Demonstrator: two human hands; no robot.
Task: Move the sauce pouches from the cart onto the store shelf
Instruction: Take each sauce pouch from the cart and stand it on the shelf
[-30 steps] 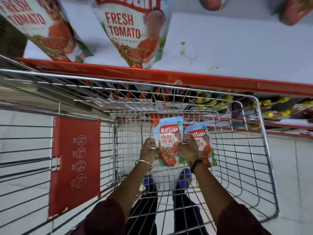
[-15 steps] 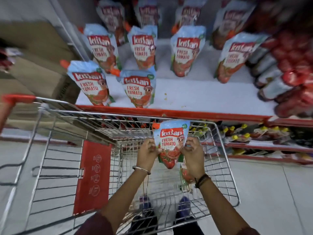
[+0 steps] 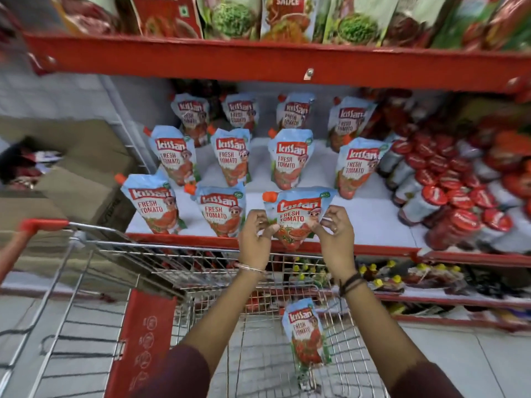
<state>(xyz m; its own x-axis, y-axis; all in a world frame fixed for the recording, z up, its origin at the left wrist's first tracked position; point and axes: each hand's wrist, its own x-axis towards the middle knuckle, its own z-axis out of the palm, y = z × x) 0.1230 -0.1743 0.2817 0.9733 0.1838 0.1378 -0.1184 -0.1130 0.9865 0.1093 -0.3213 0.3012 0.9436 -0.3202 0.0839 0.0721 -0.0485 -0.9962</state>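
Observation:
A blue-and-red tomato ketchup pouch [image 3: 297,215] with an orange cap is held upright at the front edge of the white store shelf [image 3: 370,222]. My left hand [image 3: 255,239] pinches its left side and my right hand [image 3: 334,234] pinches its right side. Several matching pouches [image 3: 219,211] stand in rows on the shelf behind and to the left. One more pouch [image 3: 306,334] leans inside the wire cart [image 3: 201,271] below my arms.
Red-capped jars [image 3: 448,196] fill the shelf's right side. A red shelf rail [image 3: 287,61] overhead carries other sauce packs. Cardboard boxes [image 3: 80,179] sit at the left. Yellow-capped bottles [image 3: 385,280] line the lower shelf. The cart's red handle [image 3: 43,225] is at far left.
Both hands lifted one pouch out of the cart and up to the shelf's front edge. The view tilted up from the cart to the shelves. One pouch stays in the cart.

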